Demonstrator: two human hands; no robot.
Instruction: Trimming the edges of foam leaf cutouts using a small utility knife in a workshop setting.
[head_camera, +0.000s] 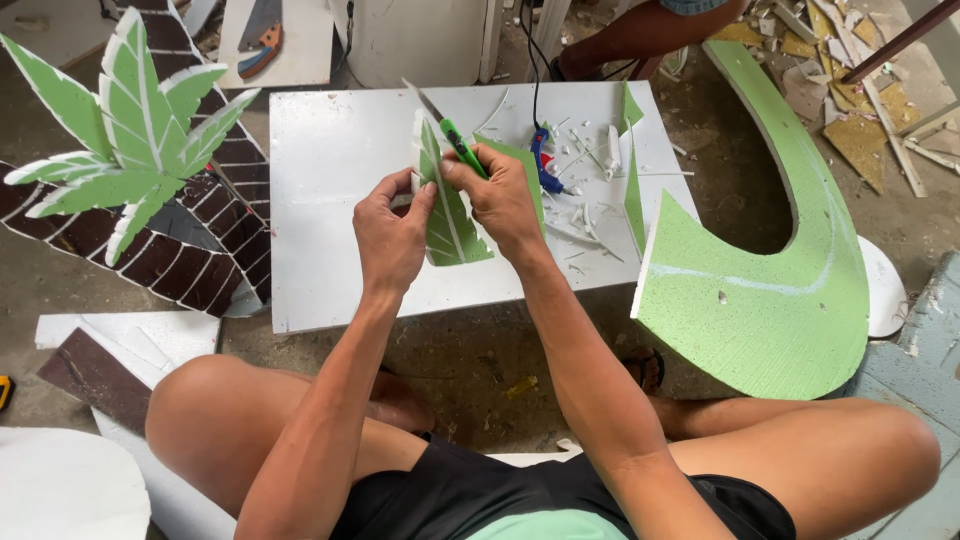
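Green foam leaf piece (452, 228): painted green with a white midrib and white cut edge, held upright-tilted over the middle of the white board, pinched between both hands.

Left hand (392, 235): grip closed on the leaf piece's left edge, thumb on the green face, fingers wrapped behind.

Right hand (503, 200): grip closed round the green handle of a utility knife (455, 138); the blade points up and away, lying against the upper edge of the leaf piece just above the left grip.

White board (340, 170): flat rectangular panel on the floor serving as bench, directly beneath both grips.

Blue glue gun (545, 165): lying on the board just right of the right grip, its black cord running away toward the top.

White foam scraps (590, 215): slivers and chips scattered on the board right of the right grip, with narrow green offcuts (633, 195) among them.

Large curved green foam shape (775, 290): well right of the grips, resting on the floor and overlapping the board's right edge.

Foam palm tree (140, 150): well left of the left grip; green white-edged fronds atop a brown trunk marked with white lines.

Another person's leg (640, 35): beyond the board, at the top.
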